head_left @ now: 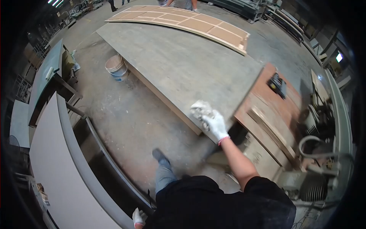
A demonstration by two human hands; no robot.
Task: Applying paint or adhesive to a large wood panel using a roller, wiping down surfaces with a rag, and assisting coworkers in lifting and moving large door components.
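My right hand (216, 125), in a white glove with a pink cuff, reaches out over the near corner of a large grey tabletop (179, 68). Its fingers are closed round a crumpled off-white rag (201, 110), held at the table's edge. How much of the rag touches the surface cannot be made out. Low in the head view, my left hand (138, 216), also gloved in white, hangs beside a dark rail near a pale grey panel (65, 160). It looks loosely open and holds nothing that I can see.
A framed wooden panel (179, 19) lies along the table's far side, with a person (183, 4) behind it. On a reddish board (267, 91) at right rest a black power tool (277, 85) and wooden strips (272, 131). A bucket (116, 68) stands left of the table.
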